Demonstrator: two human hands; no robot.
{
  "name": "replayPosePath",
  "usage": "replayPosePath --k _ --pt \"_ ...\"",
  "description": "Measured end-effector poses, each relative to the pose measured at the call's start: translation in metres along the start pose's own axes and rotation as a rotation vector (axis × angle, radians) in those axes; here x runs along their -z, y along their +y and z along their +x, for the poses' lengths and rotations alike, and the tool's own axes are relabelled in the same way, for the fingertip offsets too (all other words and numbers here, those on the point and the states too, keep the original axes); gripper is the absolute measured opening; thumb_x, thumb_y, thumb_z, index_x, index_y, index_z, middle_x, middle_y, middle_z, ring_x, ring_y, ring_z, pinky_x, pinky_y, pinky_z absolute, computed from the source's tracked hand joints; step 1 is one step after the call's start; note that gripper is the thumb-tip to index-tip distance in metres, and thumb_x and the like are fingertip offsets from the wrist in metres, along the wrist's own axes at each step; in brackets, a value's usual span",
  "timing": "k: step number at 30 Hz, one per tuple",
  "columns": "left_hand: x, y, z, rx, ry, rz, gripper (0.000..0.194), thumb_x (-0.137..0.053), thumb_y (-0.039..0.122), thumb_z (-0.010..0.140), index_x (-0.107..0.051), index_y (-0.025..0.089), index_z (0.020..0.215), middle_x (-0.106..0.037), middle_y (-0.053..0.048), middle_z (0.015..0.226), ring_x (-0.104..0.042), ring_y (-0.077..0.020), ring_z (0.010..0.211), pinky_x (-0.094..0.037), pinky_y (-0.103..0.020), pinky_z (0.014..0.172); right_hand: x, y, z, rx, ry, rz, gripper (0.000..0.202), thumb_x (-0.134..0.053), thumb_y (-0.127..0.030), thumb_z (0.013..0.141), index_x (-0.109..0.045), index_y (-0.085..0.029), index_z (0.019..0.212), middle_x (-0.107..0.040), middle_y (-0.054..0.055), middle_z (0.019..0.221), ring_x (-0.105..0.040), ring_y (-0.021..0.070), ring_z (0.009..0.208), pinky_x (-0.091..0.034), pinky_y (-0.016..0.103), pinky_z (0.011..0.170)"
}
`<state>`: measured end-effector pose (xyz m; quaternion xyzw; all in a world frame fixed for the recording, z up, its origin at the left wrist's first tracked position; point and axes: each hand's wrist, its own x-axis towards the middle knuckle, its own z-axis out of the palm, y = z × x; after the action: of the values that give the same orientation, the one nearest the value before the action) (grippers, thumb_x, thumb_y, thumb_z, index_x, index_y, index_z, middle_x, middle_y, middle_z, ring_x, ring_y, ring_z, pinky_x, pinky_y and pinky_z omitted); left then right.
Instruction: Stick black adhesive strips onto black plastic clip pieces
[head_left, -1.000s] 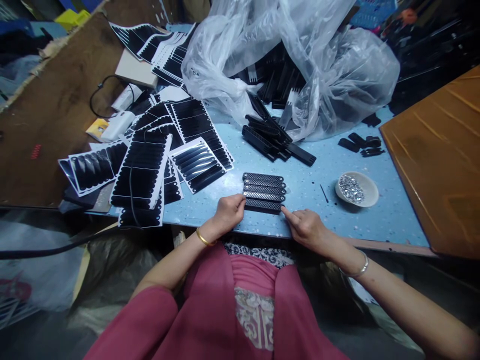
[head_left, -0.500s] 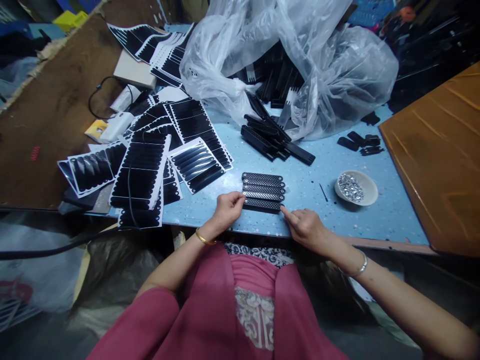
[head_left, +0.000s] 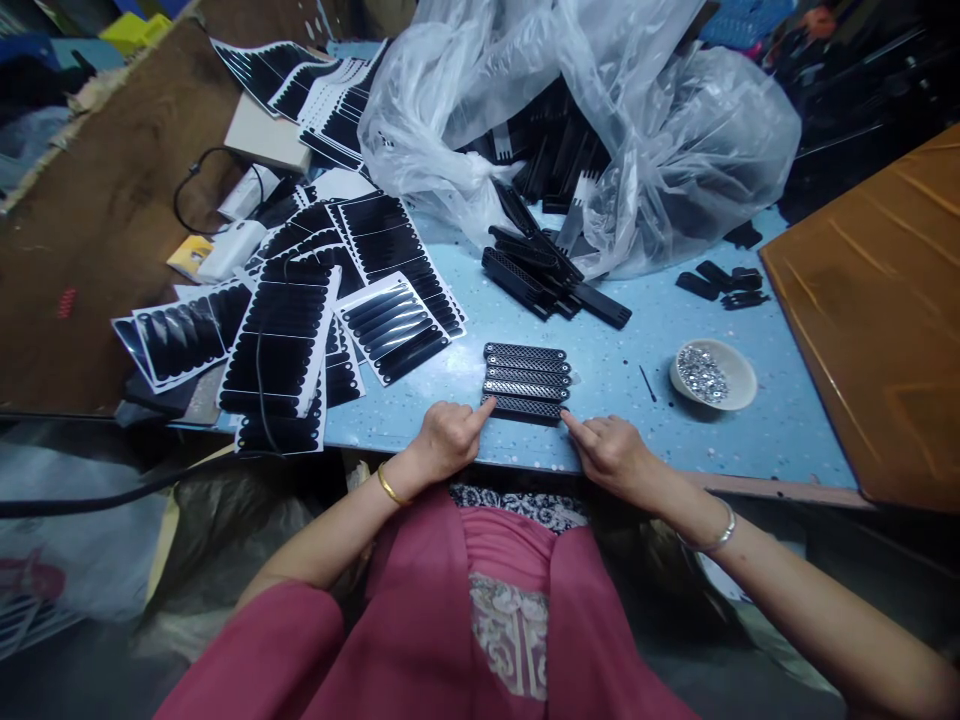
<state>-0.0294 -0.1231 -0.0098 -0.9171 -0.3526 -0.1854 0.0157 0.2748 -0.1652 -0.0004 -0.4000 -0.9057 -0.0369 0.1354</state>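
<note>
Several black textured strips [head_left: 526,382] lie side by side in a short stack of rows on the blue table, with small metal pieces at their ends. My left hand [head_left: 450,438] touches the left end of the nearest strip [head_left: 523,409] with an extended index finger, the other fingers curled. At that strip's right end rests the index fingertip of my right hand [head_left: 611,452], whose other fingers are folded in. To the right stands a white bowl [head_left: 739,382] of small shiny metal pieces [head_left: 701,374]. A thin dark pin-like tool [head_left: 647,384] lies between the strips and the bowl.
Sheets of black stickers [head_left: 281,340] cover the table's left side. Behind the strips, loose black parts [head_left: 551,275] spill from a large clear plastic bag [head_left: 697,160]. More black pieces [head_left: 724,283] lie at the back right, near a brown board [head_left: 877,320].
My left hand has shifted slightly left and down, going from a pinch at the nearest strip's left end to a pointing index finger. The right hand has barely moved.
</note>
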Motion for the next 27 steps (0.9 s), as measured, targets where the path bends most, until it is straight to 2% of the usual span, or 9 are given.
replayPosePath --k 5,10,15,18,22,25,27 --pt "0.007 -0.017 -0.001 -0.04 -0.088 -0.044 0.051 -0.045 0.007 0.08 -0.059 0.013 0.128 -0.059 -0.004 0.064 -0.056 -0.0186 0.059 -0.045 -0.03 0.058 0.0 0.0 -0.001 -0.019 -0.045 -0.005 0.048 -0.045 -0.005 0.08 -0.055 -0.003 0.127 -0.063 0.007 0.067 -0.052 0.0181 0.059 -0.035 0.031 0.058" --pt "0.013 -0.033 0.003 -0.095 -0.175 -0.107 0.05 -0.044 0.009 0.082 -0.058 0.018 0.13 -0.061 -0.003 0.064 -0.056 -0.0166 0.055 -0.042 -0.027 0.054 0.0 0.001 -0.002 -0.025 -0.052 0.025 0.048 -0.046 -0.006 0.081 -0.055 -0.004 0.128 -0.064 0.008 0.068 -0.053 0.0181 0.06 -0.036 0.031 0.057" --pt "0.025 -0.043 0.016 -0.205 -0.298 -0.099 0.055 -0.046 0.006 0.08 -0.057 0.016 0.133 -0.065 -0.004 0.066 -0.056 -0.0162 0.051 -0.039 -0.026 0.052 -0.001 0.006 -0.004 0.0 -0.055 0.039 0.049 -0.046 -0.006 0.083 -0.051 -0.005 0.132 -0.065 0.008 0.072 -0.053 0.0179 0.061 -0.036 0.031 0.058" --pt "0.036 -0.05 0.029 -0.226 -0.389 -0.219 0.053 -0.048 0.008 0.08 -0.059 0.016 0.131 -0.066 -0.004 0.063 -0.056 -0.0155 0.049 -0.04 -0.026 0.053 -0.001 0.008 -0.004 0.016 -0.042 0.044 0.048 -0.046 -0.006 0.085 -0.05 -0.006 0.132 -0.066 0.008 0.074 -0.055 0.018 0.063 -0.036 0.031 0.058" --pt "0.044 -0.056 0.046 -0.108 -0.463 -0.483 0.034 -0.055 0.019 0.085 -0.071 0.023 0.115 -0.072 -0.005 0.069 -0.061 -0.0147 0.055 -0.041 -0.024 0.058 0.0 0.006 0.001 0.012 0.002 0.058 0.035 -0.049 -0.011 0.092 -0.056 -0.007 0.126 -0.069 0.008 0.075 -0.058 0.017 0.065 -0.039 0.031 0.06" --pt "0.039 -0.053 0.051 0.046 -0.445 -0.672 0.023 -0.057 0.021 0.086 -0.077 0.023 0.098 -0.076 -0.005 0.079 -0.065 -0.0138 0.062 -0.043 -0.022 0.062 -0.003 0.004 0.004 -0.044 0.059 0.077 0.027 -0.053 -0.017 0.094 -0.061 -0.011 0.118 -0.071 0.009 0.078 -0.06 0.0162 0.065 -0.042 0.03 0.062" --pt "0.031 -0.046 0.05 0.149 -0.392 -0.731 0.021 -0.057 0.02 0.086 -0.077 0.02 0.089 -0.077 -0.004 0.081 -0.066 -0.0136 0.064 -0.044 -0.021 0.063 -0.004 0.002 0.007 -0.07 0.102 0.1 0.025 -0.053 -0.019 0.094 -0.063 -0.013 0.117 -0.073 0.01 0.082 -0.062 0.0165 0.066 -0.044 0.03 0.061"
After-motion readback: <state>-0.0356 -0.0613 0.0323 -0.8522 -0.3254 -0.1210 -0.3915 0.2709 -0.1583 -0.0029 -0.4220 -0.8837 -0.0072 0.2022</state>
